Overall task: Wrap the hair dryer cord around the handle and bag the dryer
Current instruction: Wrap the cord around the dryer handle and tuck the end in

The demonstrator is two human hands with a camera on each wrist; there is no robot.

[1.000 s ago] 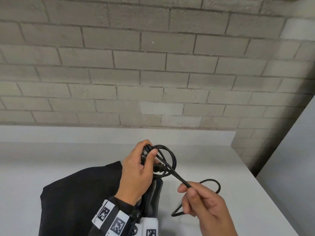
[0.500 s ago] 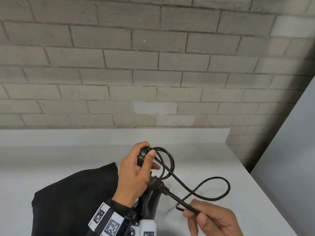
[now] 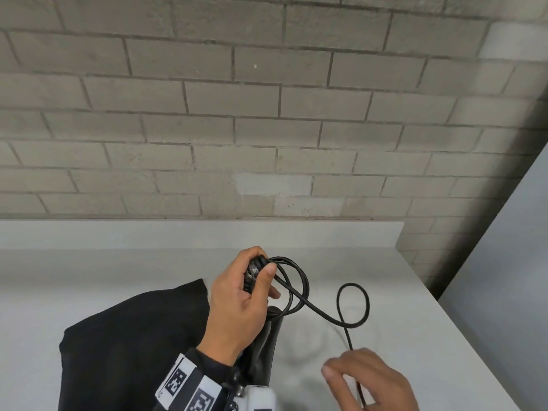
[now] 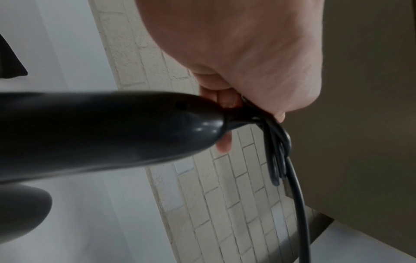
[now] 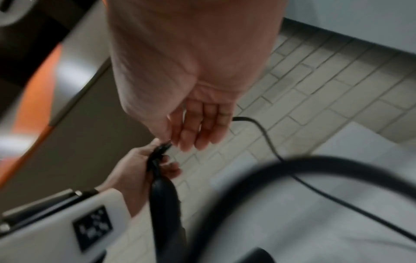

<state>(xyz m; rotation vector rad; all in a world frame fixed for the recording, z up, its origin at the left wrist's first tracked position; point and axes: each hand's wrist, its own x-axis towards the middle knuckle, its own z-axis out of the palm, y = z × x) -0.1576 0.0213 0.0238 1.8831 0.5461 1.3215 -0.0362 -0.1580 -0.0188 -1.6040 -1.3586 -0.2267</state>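
Right hand [image 3: 369, 381] has slid down the glossy black cord [image 3: 353, 304], fingers loose; left hand [image 3: 237, 301] keeps pinching the coils on the smooth dryer [image 4: 101, 131].

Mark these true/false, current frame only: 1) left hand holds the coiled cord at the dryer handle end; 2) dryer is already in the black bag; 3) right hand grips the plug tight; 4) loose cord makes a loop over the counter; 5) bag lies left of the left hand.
1) True. The left hand pinches the coiled cord at the end of the hair dryer handle.
2) False. The dryer is outside the black bag, held beside it.
3) False. The right hand has relaxed, straight fingers; no plug is visible.
4) True. One loose loop stands over the counter.
5) True.
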